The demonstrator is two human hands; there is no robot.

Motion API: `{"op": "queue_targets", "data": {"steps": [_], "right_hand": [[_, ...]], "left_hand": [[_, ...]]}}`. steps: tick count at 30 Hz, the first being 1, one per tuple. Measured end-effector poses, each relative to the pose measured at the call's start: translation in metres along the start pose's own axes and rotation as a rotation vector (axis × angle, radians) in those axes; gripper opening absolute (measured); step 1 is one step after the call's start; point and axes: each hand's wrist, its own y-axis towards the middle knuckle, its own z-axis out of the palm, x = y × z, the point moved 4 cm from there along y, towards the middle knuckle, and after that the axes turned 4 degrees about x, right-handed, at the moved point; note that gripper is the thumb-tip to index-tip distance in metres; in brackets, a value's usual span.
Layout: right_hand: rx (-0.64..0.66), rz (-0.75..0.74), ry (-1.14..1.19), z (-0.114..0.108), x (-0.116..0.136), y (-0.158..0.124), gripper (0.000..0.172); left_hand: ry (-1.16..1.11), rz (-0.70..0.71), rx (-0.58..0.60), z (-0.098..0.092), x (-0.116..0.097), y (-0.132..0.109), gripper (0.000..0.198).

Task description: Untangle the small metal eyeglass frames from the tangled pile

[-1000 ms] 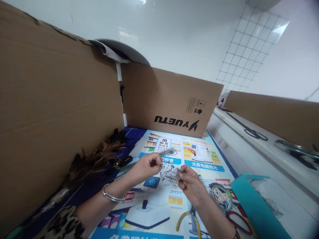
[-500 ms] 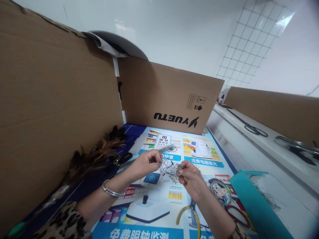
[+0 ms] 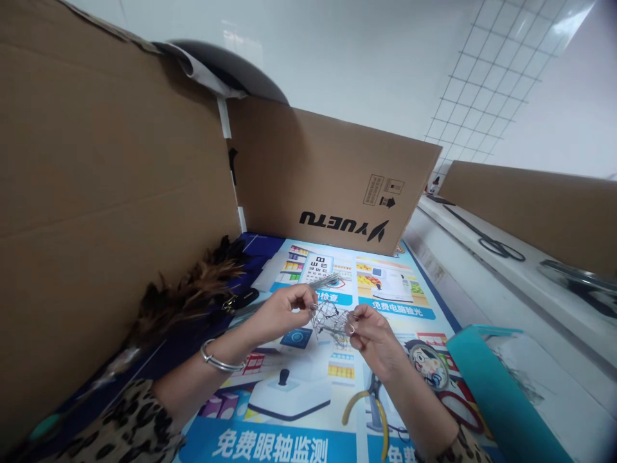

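A small openwork piece of bent silver wire (image 3: 332,321) hangs between my two hands above the printed mat. My left hand (image 3: 289,308), with a silver bangle at the wrist, pinches the piece's left end between thumb and fingers. The right end is pinched by my right hand (image 3: 373,334). Just beyond my left fingers lies a bundle of straight silver wires (image 3: 328,281). Yellow-handled pliers (image 3: 371,405) lie open on the mat, close to my right forearm. The exact shape of the wire piece is too fine to make out.
Brown feathers (image 3: 193,296) lie along the left cardboard wall (image 3: 120,161). Another cardboard panel (image 3: 337,173) stands at the back. To the right are a teal box (image 3: 501,386) with thin wires, a round clear container (image 3: 428,365), and scissors (image 3: 501,247) on a white ledge.
Both hands still hold the wire piece and have shifted very little. The whole view has moved slightly, and the wire piece looks slightly turned.
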Motion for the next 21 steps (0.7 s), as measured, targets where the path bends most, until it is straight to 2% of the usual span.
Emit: {"op": "queue_targets", "data": {"steps": [21], "right_hand": [[0.026,0.018,-0.054,-0.0058,-0.0014,0.0026,0.021]], "left_hand": [[0.033,0.046,0.056,-0.0008,-0.0003,0.0014,0.009]]}}
